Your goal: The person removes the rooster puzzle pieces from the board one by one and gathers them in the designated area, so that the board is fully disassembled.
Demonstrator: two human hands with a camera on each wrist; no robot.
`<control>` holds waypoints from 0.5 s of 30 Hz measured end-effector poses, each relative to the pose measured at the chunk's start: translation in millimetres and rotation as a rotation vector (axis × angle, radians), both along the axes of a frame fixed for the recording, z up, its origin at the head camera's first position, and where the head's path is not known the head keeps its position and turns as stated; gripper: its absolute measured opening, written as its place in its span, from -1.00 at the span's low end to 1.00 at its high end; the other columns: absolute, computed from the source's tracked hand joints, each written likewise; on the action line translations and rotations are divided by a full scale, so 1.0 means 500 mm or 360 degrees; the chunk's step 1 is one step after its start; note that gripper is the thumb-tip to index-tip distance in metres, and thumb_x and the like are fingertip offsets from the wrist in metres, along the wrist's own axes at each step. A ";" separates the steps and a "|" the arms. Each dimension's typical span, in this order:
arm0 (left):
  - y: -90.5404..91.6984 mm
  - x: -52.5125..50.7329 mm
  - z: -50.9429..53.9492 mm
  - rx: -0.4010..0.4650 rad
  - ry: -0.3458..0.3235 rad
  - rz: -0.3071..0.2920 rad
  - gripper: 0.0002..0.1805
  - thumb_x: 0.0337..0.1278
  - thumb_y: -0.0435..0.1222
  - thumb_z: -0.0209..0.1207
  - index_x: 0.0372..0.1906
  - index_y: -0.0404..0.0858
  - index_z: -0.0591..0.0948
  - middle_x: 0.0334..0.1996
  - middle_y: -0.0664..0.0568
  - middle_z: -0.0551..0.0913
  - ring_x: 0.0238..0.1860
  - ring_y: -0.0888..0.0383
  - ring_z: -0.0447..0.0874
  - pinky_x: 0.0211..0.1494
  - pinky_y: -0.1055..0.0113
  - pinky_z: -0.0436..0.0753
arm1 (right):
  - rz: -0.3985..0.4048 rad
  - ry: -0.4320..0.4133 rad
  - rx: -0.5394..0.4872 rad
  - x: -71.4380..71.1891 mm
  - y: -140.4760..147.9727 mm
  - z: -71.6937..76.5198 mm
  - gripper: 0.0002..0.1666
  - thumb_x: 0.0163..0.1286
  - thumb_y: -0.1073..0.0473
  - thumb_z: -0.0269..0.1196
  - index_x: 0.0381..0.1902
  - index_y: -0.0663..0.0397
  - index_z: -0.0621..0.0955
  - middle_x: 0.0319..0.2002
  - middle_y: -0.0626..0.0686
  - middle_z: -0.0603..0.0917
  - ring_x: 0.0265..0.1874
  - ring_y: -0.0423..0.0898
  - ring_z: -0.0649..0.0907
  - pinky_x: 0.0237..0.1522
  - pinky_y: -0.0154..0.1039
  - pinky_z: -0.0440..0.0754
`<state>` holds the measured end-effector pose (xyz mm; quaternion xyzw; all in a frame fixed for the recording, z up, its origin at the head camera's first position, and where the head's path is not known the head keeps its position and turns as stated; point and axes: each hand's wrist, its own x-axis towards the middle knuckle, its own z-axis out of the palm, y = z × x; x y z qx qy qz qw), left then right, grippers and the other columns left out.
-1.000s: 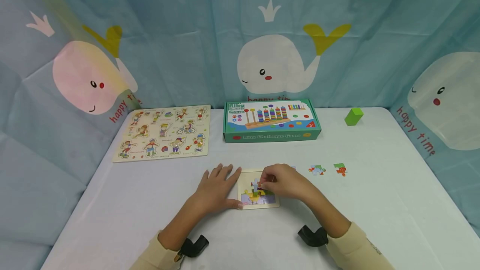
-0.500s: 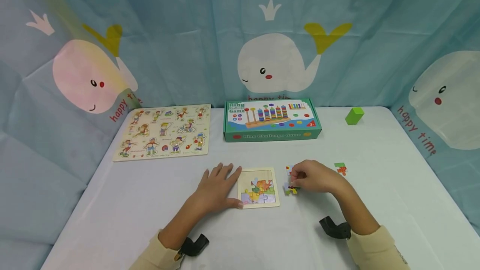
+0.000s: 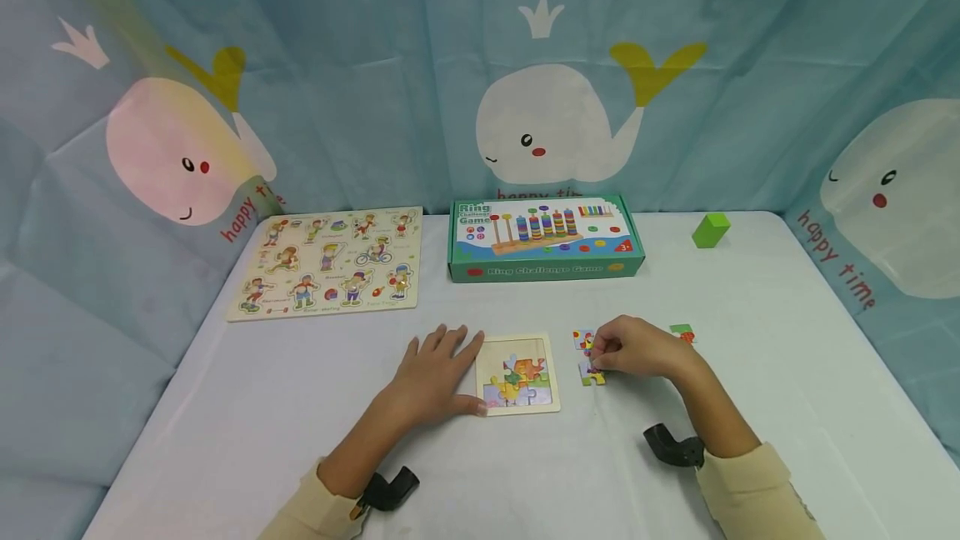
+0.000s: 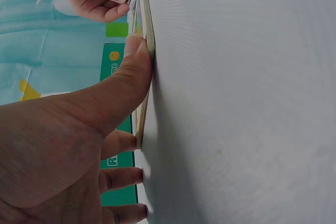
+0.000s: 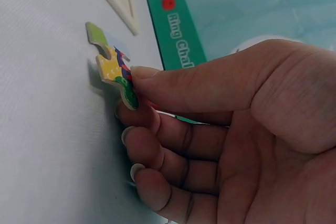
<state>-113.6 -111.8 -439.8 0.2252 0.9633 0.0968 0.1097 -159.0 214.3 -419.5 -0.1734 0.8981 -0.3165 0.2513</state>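
A small square wooden puzzle tray (image 3: 517, 338) lies mid-table, with several joined jigsaw pieces (image 3: 516, 390) in its lower part. My left hand (image 3: 429, 386) rests against the tray's left side, fingers spread and thumb on the near corner. In the left wrist view the thumb (image 4: 123, 82) lies along the rim. Right of the tray, my right hand (image 3: 637, 348) pinches a yellow, green and purple jigsaw piece (image 5: 110, 66) between thumb and forefinger, tilted at the cloth. Another piece (image 3: 581, 339) lies just beyond it, partly hidden by the fingers.
A red and green jigsaw piece (image 3: 682, 330) lies behind the right wrist, partly covered. The green ring game box (image 3: 546, 273) stands at the back. A wooden picture board (image 3: 300, 311) is at back left, a green block (image 3: 711, 231) at back right.
My right hand has moved from the tray to the right, carrying the jigsaw piece out and down to the cloth, where it has turned. My left hand stays put.
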 end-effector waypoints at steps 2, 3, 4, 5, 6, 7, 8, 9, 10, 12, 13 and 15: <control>0.000 -0.001 -0.001 -0.0003 0.0009 -0.0006 0.09 -0.10 0.27 0.41 0.53 -0.12 0.31 0.46 -0.17 0.29 0.47 -0.29 0.13 0.34 -0.37 0.21 | -0.0003 0.0000 0.0000 0.000 0.000 0.000 -0.86 0.28 0.31 0.39 -0.46 0.05 0.66 -0.55 -0.06 0.56 -0.45 -0.11 0.50 -0.37 -0.18 0.48; 0.000 -0.001 -0.002 -0.0005 0.0013 -0.0009 0.09 -0.10 0.27 0.41 0.53 -0.12 0.31 0.46 -0.17 0.29 0.47 -0.29 0.14 0.34 -0.37 0.21 | -0.0007 0.0001 0.0004 0.000 0.001 -0.001 -0.86 0.28 0.31 0.39 -0.46 0.05 0.66 -0.55 -0.06 0.56 -0.45 -0.11 0.50 -0.38 -0.19 0.48; -0.001 -0.001 -0.003 -0.0007 0.0015 -0.0010 0.09 -0.10 0.27 0.40 0.53 -0.12 0.30 0.46 -0.17 0.29 0.47 -0.29 0.13 0.35 -0.37 0.21 | -0.0013 0.0003 0.0008 -0.001 0.001 -0.001 -0.86 0.28 0.31 0.39 -0.46 0.05 0.66 -0.55 -0.06 0.56 -0.45 -0.11 0.50 -0.38 -0.19 0.48; -0.001 -0.002 -0.004 -0.0009 0.0019 -0.0012 0.09 -0.10 0.27 0.40 0.53 -0.12 0.30 0.46 -0.17 0.29 0.47 -0.29 0.14 0.35 -0.37 0.21 | -0.0020 0.0002 0.0011 -0.001 0.002 -0.002 -0.86 0.27 0.30 0.39 -0.46 0.06 0.66 -0.55 -0.06 0.56 -0.46 -0.11 0.50 -0.38 -0.19 0.48; -0.001 -0.002 -0.005 -0.0009 0.0019 -0.0013 0.09 -0.10 0.27 0.40 0.53 -0.12 0.30 0.46 -0.17 0.29 0.47 -0.29 0.14 0.35 -0.37 0.21 | -0.0027 0.0001 0.0013 -0.001 0.002 -0.002 -0.87 0.27 0.30 0.40 -0.46 0.06 0.66 -0.55 -0.06 0.56 -0.46 -0.11 0.50 -0.38 -0.19 0.48; -0.001 -0.002 -0.005 -0.0011 0.0020 -0.0014 0.09 -0.10 0.28 0.40 0.53 -0.12 0.30 0.46 -0.18 0.29 0.47 -0.29 0.14 0.35 -0.37 0.21 | -0.0033 -0.0001 0.0011 -0.002 0.002 -0.002 -0.87 0.27 0.30 0.40 -0.46 0.06 0.66 -0.55 -0.06 0.56 -0.46 -0.11 0.50 -0.38 -0.19 0.49; -0.001 -0.002 -0.006 -0.0012 0.0020 -0.0014 0.10 -0.10 0.28 0.40 0.53 -0.12 0.30 0.46 -0.18 0.29 0.46 -0.29 0.14 0.34 -0.37 0.21 | -0.0037 -0.0006 0.0006 -0.002 0.003 -0.003 -0.87 0.27 0.30 0.40 -0.45 0.06 0.66 -0.55 -0.06 0.56 -0.46 -0.11 0.51 -0.37 -0.18 0.49; -0.001 -0.002 -0.007 -0.0013 0.0020 -0.0013 0.10 -0.11 0.28 0.40 0.53 -0.12 0.30 0.46 -0.18 0.29 0.47 -0.29 0.14 0.34 -0.37 0.21 | -0.0038 -0.0008 0.0001 -0.003 0.003 -0.004 -0.87 0.27 0.30 0.39 -0.45 0.06 0.66 -0.55 -0.06 0.57 -0.46 -0.11 0.51 -0.37 -0.18 0.49; -0.002 -0.002 -0.007 -0.0011 0.0018 -0.0012 0.10 -0.11 0.28 0.40 0.53 -0.12 0.30 0.46 -0.18 0.29 0.47 -0.29 0.14 0.34 -0.37 0.21 | -0.0039 -0.0010 -0.0002 -0.003 0.004 -0.004 -0.87 0.27 0.30 0.39 -0.45 0.06 0.66 -0.55 -0.06 0.57 -0.46 -0.10 0.51 -0.37 -0.18 0.49; -0.002 -0.002 -0.007 -0.0006 0.0015 -0.0011 0.10 -0.11 0.27 0.41 0.53 -0.12 0.31 0.46 -0.18 0.29 0.46 -0.29 0.14 0.34 -0.37 0.20 | -0.0043 -0.0008 -0.0005 -0.004 0.004 -0.005 -0.88 0.28 0.30 0.38 -0.44 0.06 0.66 -0.54 -0.05 0.57 -0.45 -0.10 0.51 -0.37 -0.18 0.50; -0.001 -0.002 -0.006 -0.0006 0.0013 -0.0009 0.10 -0.11 0.27 0.41 0.53 -0.12 0.31 0.46 -0.18 0.29 0.47 -0.29 0.13 0.34 -0.37 0.20 | -0.0046 -0.0007 -0.0005 -0.004 0.004 -0.005 -0.89 0.29 0.31 0.38 -0.43 0.06 0.66 -0.53 -0.05 0.57 -0.45 -0.10 0.51 -0.37 -0.18 0.50; -0.001 -0.002 -0.005 -0.0005 0.0009 -0.0006 0.09 -0.10 0.27 0.41 0.53 -0.12 0.31 0.46 -0.18 0.29 0.47 -0.29 0.13 0.34 -0.37 0.20 | -0.0055 -0.0002 0.0001 -0.003 0.004 -0.004 -0.89 0.30 0.31 0.37 -0.41 0.06 0.66 -0.53 -0.05 0.57 -0.44 -0.10 0.51 -0.37 -0.18 0.50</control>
